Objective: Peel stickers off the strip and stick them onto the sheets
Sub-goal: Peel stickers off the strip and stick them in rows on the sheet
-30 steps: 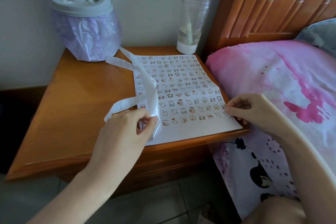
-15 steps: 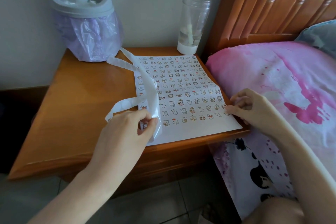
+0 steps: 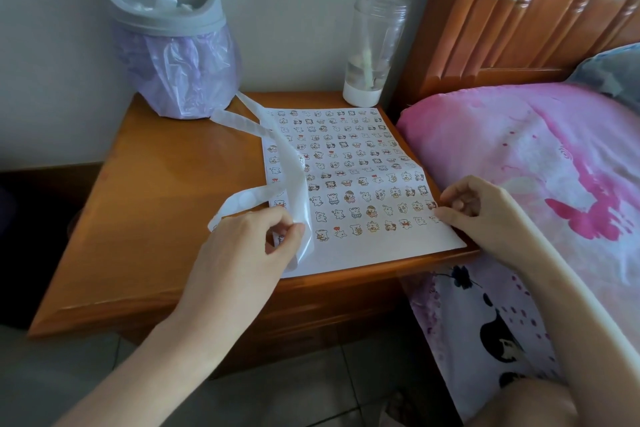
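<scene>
A left hand [image 3: 242,250] pinches the looping sticker strip [image 3: 294,180] above the sticker-filled sheet [image 3: 367,253] lying on the desk [image 3: 156,218], while the right hand [image 3: 485,208] touches curled fingers [image 3: 460,203] to the sheet's right edge.

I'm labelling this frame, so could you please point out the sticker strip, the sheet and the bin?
strip [image 3: 293,170], head view, on its middle stretch.
sheet [image 3: 374,248], head view, on its bare near margin.
bin [image 3: 166,28], head view, on its grey rim.
</scene>
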{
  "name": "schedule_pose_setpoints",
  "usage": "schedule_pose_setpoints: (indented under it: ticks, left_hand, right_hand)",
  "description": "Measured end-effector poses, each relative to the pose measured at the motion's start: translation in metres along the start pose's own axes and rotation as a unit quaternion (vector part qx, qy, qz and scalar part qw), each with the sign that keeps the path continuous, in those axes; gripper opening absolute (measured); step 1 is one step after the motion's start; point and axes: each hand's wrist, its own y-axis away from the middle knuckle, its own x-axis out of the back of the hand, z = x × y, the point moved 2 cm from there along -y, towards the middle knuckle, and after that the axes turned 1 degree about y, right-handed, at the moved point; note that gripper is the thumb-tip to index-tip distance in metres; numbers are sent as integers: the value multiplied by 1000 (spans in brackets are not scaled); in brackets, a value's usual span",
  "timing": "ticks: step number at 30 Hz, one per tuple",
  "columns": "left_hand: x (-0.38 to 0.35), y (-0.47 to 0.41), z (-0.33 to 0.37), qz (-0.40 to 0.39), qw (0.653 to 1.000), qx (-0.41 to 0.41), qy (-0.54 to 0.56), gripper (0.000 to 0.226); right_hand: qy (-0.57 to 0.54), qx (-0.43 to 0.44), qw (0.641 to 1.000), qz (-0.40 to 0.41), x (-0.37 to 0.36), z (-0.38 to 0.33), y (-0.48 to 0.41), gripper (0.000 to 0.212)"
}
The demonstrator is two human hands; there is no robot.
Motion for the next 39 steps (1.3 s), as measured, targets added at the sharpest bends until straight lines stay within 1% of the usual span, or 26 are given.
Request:
schedule_pose_setpoints:
  ticks: [2,3,4,5,6,8,10,12,14,18,22,25,30,31,34,39]
  left_hand:
    - [4,-1,-2,-3,998,22,53,15]
    - [7,-1,-2,-2,997,29,76,15]
    - [10,-2,-2,0,995,32,100,15]
    - [15,-4,0,2,992,32,126,15]
    - [19,-5,1,6,987,34,157,15]
    - [29,-8,4,20,975,43,217,16]
    - [37,-10,2,44,967,50,247,17]
    - [42,-14,-3,59,958,65,272,17]
    - [46,-17,-11,71,950,81,292,18]
    - [49,-18,-17,79,946,87,301,19]
    - [46,-17,-14,73,948,81,298,19]
    - [43,-16,-13,68,949,85,297,21]
    - [42,-17,-13,20,939,107,325,38]
    - [43,-16,-13,13,945,96,312,38]
    - [45,-15,-11,13,962,61,267,20]
    - [42,-16,-13,34,962,48,267,13]
  right_hand:
    - [-16,7,999,49,-1,-7,5,14]
    - [-44,19,996,70,-3,-16,8,12]
    - [-81,40,993,80,-7,-29,13,10]
    - [-119,66,988,73,-13,-45,18,9]
    - [-154,94,982,49,-21,-62,22,7]
    - [-198,137,970,-35,-39,-94,32,6]
    - [-217,166,956,-108,-54,-118,40,15]
    - [-245,183,942,-140,-62,-134,44,21]
    - [-277,189,931,-143,-67,-144,45,22]
    - [-309,193,922,-132,-78,-152,41,17]
    - [-374,160,900,-156,-85,-149,38,15]
    - [-400,144,890,-163,-88,-145,37,13]
    - [-403,150,891,-142,-90,-143,35,8]
    - [-401,152,893,-137,-89,-143,34,8]
    - [-390,160,898,-126,-89,-143,32,9]
    - [-356,169,911,-118,-90,-142,34,9]
